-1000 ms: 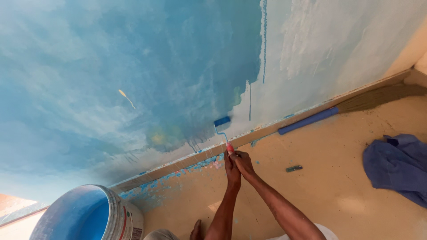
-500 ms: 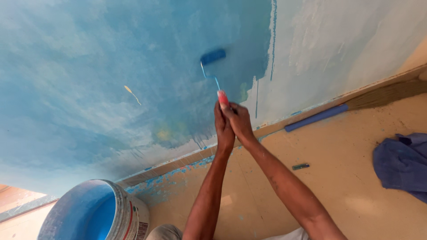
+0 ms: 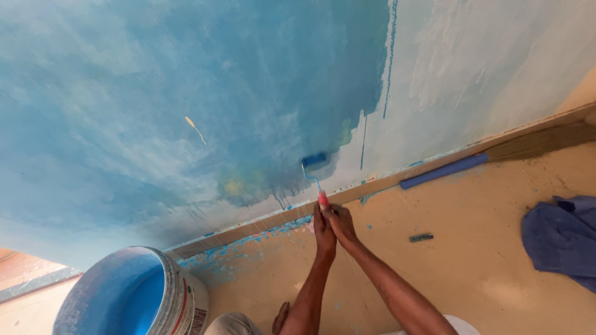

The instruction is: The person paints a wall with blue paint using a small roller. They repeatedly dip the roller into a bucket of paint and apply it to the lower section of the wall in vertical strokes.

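The scene is bright and lit by soft daylight, even across most of the wall (image 3: 186,93). The light seems stronger on the right side, where the pale unpainted part of the wall looks a little washed out. The floor (image 3: 484,260) has a warm tone and shows one faint bright patch near the lower right. Shadows are weak: only a thin dark line runs under the wall's base, and the inside of the paint bucket (image 3: 133,298) is partly shaded. There is no hard glare. The wide lens bends the picture, so the wall base runs slanted and curved toward the edges. The arms and both hands are sharp enough; the small roller (image 3: 315,160) is slightly soft.
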Demonstrator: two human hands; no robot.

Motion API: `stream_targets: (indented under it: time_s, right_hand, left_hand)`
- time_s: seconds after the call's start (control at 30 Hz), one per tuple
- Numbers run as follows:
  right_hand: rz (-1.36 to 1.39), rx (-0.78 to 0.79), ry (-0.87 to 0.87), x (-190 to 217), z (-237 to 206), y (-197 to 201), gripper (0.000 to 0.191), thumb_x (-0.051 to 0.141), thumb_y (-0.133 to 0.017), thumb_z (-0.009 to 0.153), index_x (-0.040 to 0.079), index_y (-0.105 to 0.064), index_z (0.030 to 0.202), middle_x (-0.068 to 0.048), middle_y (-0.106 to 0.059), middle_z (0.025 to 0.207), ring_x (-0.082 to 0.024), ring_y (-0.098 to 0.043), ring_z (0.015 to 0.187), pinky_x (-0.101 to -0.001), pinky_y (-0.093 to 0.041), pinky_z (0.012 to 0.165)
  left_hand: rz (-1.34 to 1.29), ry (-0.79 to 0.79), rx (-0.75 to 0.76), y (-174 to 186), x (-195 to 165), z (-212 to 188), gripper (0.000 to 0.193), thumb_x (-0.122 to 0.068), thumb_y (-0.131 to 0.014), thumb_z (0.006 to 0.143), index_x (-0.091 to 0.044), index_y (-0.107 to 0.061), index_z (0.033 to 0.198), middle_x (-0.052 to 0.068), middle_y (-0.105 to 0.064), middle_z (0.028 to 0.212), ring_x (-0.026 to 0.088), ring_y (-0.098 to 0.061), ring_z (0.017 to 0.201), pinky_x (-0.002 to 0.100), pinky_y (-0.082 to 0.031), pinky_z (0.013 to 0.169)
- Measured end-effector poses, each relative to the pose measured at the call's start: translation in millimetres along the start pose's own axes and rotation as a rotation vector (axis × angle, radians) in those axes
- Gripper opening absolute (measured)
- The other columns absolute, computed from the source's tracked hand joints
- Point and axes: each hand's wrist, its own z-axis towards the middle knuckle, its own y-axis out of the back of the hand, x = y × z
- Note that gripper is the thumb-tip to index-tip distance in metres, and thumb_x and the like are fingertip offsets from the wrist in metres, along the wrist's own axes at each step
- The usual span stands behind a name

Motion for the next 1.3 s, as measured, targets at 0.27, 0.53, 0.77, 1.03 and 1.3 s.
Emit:
stream_targets:
  time_s: [0.27,0.53,0.77,1.03,1.3]
  right_hand:
    - [0.181,0.051,0.216,132,32,-2,0.043,0.039,-0.065,0.096,-0.003,-0.073,0.104,-0.005,-0.070,0.081,-0.014,-0.063,0.076,-0.0316,-0.051,0.069]
    - [0.008,-0.030,0.191,51,22,-21,0.043,0.039,-0.066,0.095,-0.001,-0.074,0.106,-0.010,-0.074,0.081,-0.016,-0.065,0.074,-0.0327,-0.052,0.069]
    - [-0.155,-0.006,-0.062,-5,-2,-20,0.047,0.044,-0.068,0.088,0.002,-0.075,0.110,-0.014,-0.078,0.091,-0.024,-0.075,0.085,-0.0368,-0.058,0.076]
    - [-0.071,0.043,0.281,120,22,-39,0.047,0.044,-0.064,0.095,0.000,-0.074,0.105,-0.012,-0.071,0.076,-0.020,-0.064,0.069,-0.0359,-0.051,0.065]
    - [0.078,-0.016,0.139,83,0,-54,0.047,0.047,-0.066,0.092,0.002,-0.074,0.104,-0.008,-0.073,0.081,-0.015,-0.068,0.075,-0.0326,-0.054,0.069]
  left_hand:
    - [0.113,-0.222,0.064,-16,-97,76,0.049,-0.011,-0.043,0.108,-0.008,-0.035,0.156,0.013,-0.051,0.147,0.025,-0.052,0.134,0.039,-0.043,0.112]
    - [0.083,-0.223,0.034,12,-36,41,0.048,-0.013,-0.045,0.109,-0.006,-0.041,0.156,0.014,-0.054,0.145,0.028,-0.053,0.134,0.040,-0.043,0.113]
    - [-0.106,0.068,-0.069,18,-1,-6,0.052,-0.022,-0.044,0.106,-0.010,-0.037,0.156,0.007,-0.050,0.150,0.024,-0.049,0.137,0.038,-0.041,0.112]
    - [0.022,-0.228,-0.046,22,-84,67,0.048,-0.020,-0.044,0.109,-0.006,-0.041,0.155,0.008,-0.056,0.132,0.021,-0.055,0.116,0.034,-0.046,0.100]
    - [0.144,-0.153,0.026,40,-73,42,0.050,-0.015,-0.043,0.108,-0.006,-0.036,0.157,0.010,-0.053,0.140,0.023,-0.052,0.132,0.036,-0.045,0.110]
